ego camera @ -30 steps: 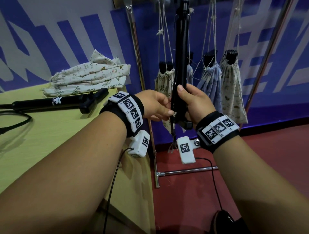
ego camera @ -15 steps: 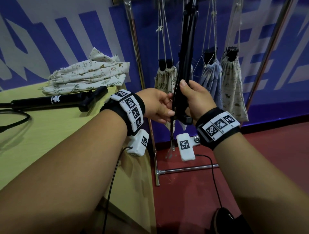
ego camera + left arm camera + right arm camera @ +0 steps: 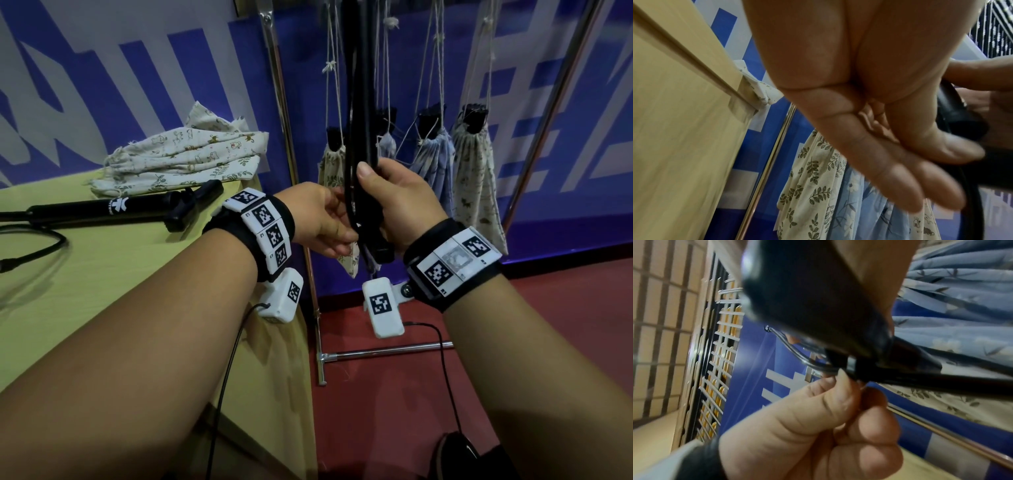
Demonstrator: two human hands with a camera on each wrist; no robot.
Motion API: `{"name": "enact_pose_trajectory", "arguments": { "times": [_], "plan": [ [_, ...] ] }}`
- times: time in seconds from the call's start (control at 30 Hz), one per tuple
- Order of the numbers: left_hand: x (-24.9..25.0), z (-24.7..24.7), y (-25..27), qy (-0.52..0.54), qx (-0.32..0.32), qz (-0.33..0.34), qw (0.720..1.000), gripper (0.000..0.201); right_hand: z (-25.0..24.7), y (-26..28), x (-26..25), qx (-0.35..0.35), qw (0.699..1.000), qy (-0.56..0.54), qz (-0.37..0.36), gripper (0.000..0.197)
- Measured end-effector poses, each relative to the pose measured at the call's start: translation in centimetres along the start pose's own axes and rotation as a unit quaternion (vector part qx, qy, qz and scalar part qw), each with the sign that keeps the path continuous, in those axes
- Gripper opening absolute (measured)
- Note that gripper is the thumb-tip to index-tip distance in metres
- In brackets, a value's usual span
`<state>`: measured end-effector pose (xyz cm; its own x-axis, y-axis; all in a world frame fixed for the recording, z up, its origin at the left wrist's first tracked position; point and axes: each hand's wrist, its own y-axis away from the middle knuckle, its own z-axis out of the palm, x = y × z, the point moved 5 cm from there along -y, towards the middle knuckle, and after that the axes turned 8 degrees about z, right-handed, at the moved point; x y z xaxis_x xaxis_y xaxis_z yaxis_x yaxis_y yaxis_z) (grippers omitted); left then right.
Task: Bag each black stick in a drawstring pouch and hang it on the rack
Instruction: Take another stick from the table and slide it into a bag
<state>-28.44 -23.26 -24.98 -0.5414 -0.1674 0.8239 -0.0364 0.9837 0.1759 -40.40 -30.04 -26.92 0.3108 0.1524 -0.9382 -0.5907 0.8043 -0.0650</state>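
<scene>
Right hand grasps the black stick at its lower end, long axis upright, before the rack's hanging pouches. Left hand, just beside it, pinches the stick's thin strap. Spare pouches lie leftward, nearer the left hand.

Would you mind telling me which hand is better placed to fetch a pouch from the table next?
Left, probably. The right hand grips the stick, while the left hand only pinches its cord and is nearer the pouches on the table.
</scene>
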Motion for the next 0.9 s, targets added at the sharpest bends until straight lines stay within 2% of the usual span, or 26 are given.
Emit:
{"name": "enact_pose_trajectory", "arguments": {
  "times": [0.07,0.13,0.17,0.23,0.3,0.37,0.43,0.47,0.53,0.63,0.83,0.9],
  "plan": [
    [0.3,-0.3,0.1,-0.054,0.006,0.007,0.998,0.013,0.5,-0.2,0.3,-0.003,0.999,0.036,-0.01,0.044],
    [0.3,-0.6,0.3,-0.055,0.018,-0.001,0.998,0.013,0.9,-0.4,0.8,-0.006,0.998,0.068,-0.019,0.021],
    [0.1,-0.8,0.3,-0.042,0.026,-0.012,0.999,0.016,1.1,-0.6,1.1,-0.003,0.997,0.08,-0.021,0.017],
    [0.0,-1.0,0.3,-0.036,0.029,-0.025,0.999,0.008,1.2,-0.9,1.8,0.005,0.996,0.089,-0.016,0.023],
    [-0.1,-1.2,0.4,-0.03,0.032,-0.044,0.998,0.022,1.3,-1.1,2.3,0.011,0.995,0.1,-0.007,0.023],
    [0.3,-0.7,0.7,0.002,0.022,-0.051,0.998,0.021,1.3,-1.3,3.1,0.016,0.994,0.107,0.009,0.025],
    [-0.2,-0.7,0.4,0.078,0.027,-0.065,0.994,0.041,1.4,-1.3,3.7,0.017,0.994,0.105,0.027,0.026],
    [-0.2,-0.6,0.4,0.095,0.028,-0.071,0.993,0.038,1.5,-1.3,4.1,0.012,0.994,0.107,0.037,0.025],
    [-0.7,-0.9,0.5,0.075,0.036,-0.094,0.992,0.029,1.7,-1.2,4.3,-0.003,0.991,0.119,0.054,0.024],
    [-1.4,-1.3,0.5,0.048,0.053,-0.126,0.989,0.042,1.4,-1.1,4.3,0.0,0.984,0.162,0.075,0.022],
    [-2.2,-2.3,0.1,0.077,0.143,-0.156,0.974,0.021,0.2,-1.6,4.6,-0.015,0.983,0.125,0.132,0.027],
    [-2.3,-2.5,0.2,0.093,0.152,-0.166,0.97,0.012,0.1,-1.2,4.2,-0.062,0.98,0.14,0.128,0.048]
  ]
}}
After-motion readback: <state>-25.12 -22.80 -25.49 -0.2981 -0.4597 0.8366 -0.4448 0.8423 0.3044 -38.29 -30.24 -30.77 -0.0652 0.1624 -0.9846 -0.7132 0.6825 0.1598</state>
